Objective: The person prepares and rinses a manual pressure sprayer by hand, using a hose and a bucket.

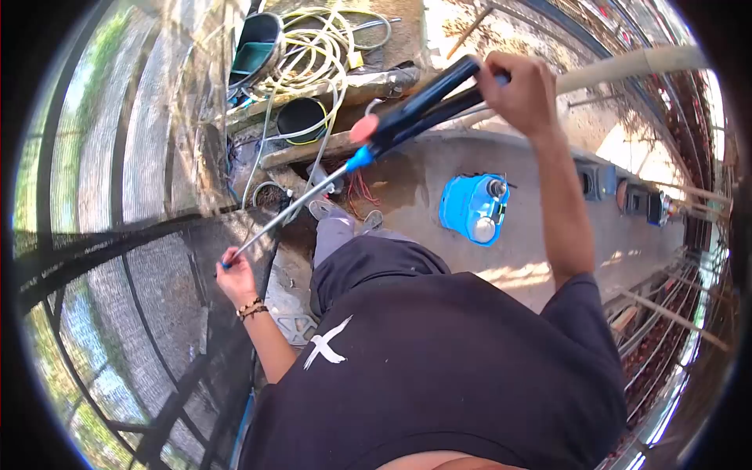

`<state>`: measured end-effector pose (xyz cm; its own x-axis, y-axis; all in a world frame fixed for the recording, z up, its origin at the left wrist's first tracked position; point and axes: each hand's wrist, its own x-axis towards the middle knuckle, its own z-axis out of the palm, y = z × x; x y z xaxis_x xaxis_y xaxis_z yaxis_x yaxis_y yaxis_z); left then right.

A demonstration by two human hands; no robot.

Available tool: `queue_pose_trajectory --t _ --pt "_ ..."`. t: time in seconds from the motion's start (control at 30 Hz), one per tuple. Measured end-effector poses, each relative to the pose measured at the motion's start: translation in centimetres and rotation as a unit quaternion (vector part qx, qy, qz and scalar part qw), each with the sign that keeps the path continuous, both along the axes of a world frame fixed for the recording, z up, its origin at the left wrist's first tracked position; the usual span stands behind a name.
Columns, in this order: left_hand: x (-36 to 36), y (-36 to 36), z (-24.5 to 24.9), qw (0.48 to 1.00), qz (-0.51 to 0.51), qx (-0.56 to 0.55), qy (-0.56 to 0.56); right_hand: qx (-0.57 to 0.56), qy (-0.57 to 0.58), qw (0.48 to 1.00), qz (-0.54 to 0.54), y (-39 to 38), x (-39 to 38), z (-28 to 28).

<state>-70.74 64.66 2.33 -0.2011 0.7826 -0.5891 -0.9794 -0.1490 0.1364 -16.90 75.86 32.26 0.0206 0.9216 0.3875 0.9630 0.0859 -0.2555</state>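
Observation:
A sprayer wand (291, 210) slants across in front of my body. It has a thin metal tube, a blue collar (359, 159) and a thick black handle end (427, 98). My right hand (521, 92) is closed around the upper black end. Down at the left, my left hand (236, 278) pinches the thin end of the tube near its blue tip; beaded bracelets circle that wrist. A round, flat, orange-red piece (363, 129) shows beside the black part. On the floor, apart from both hands, stands a blue tank (474, 207) with a cap and fittings on top.
A coiled yellow hose (321, 47) lies by a dark bucket (258, 47) and a round black container (301, 119). Dark netting on a frame (149, 274) runs along the left. A thick pole (627, 66) crosses at upper right. Containers (599, 182) stand along the right wall.

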Motion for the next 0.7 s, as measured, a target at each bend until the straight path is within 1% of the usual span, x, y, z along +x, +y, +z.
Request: queue_pose_trajectory --t 0.03,0.1,0.13,0.17,0.2,0.23,0.27,0.3,0.37,0.4,0.43,0.5,0.53,0.6,0.63,0.67,0.7 --pt "1.2 1.1 0.0 0.991 -0.104 0.014 0.078 0.0 -0.029 1.0 -0.006 -0.1 2.3 0.3" --pt "5.6 3.5 2.2 0.975 -0.203 -0.001 0.088 -0.034 -0.073 0.996 -0.042 -1.0 6.4 1.5" --pt "7.7 4.7 3.1 0.96 -0.262 -0.019 0.099 -0.029 -0.09 0.994 -0.059 -1.7 8.1 2.5" --pt "9.5 5.6 3.4 0.939 -0.323 -0.037 0.11 -0.027 -0.106 0.991 -0.078 -2.6 9.7 3.6" --pt "11.2 6.1 3.1 0.922 -0.379 -0.014 0.084 -0.039 -0.14 0.985 -0.098 -3.4 11.9 4.6" --pt "13.1 6.5 3.0 0.902 -0.425 -0.023 0.069 -0.05 -0.173 0.977 -0.115 -4.0 14.4 5.3" --pt "14.5 6.5 2.9 0.883 -0.464 -0.029 0.074 -0.034 -0.165 0.98 -0.104 -4.8 17.2 5.3" --pt "15.7 6.6 2.5 0.862 -0.499 -0.032 0.082 -0.059 -0.167 0.978 -0.113 -5.9 19.6 5.6" --pt "16.5 5.9 0.7 0.848 -0.52 -0.04 0.097 -0.109 -0.167 0.971 -0.128 -8.4 23.7 5.6" --pt "16.5 5.4 0.0 0.846 -0.522 -0.044 0.105 -0.136 -0.151 0.964 -0.17 -9.8 25.7 4.6" --pt "16.4 4.8 -0.8 0.843 -0.523 -0.048 0.113 -0.153 -0.151 0.958 -0.187 -11.6 27.5 3.8" --pt "15.3 3.4 -2.5 0.843 -0.514 -0.091 0.129 -0.186 -0.151 0.946 -0.219 -14.5 29.9 1.9" --pt "14.7 2.6 -3.4 0.842 -0.508 -0.118 0.138 -0.181 -0.127 0.944 -0.244 -15.7 30.6 0.5" --pt "12.8 1.1 -5.0 0.831 -0.507 -0.161 0.161 -0.159 -0.096 0.94 -0.287 -18.4 31.6 -4.2" --pt "11.7 0.4 -5.8 0.825 -0.508 -0.176 0.174 -0.147 -0.119 0.952 -0.239 -19.8 34.0 -8.0" --pt "10.5 -0.2 -6.2 0.82 -0.506 -0.191 0.188 -0.152 -0.192 0.944 -0.222 -21.2 35.3 -11.7" --pt "9.1 -0.8 -6.2 0.815 -0.499 -0.206 0.21 -0.168 -0.191 0.935 -0.248 -22.2 35.2 -14.3"
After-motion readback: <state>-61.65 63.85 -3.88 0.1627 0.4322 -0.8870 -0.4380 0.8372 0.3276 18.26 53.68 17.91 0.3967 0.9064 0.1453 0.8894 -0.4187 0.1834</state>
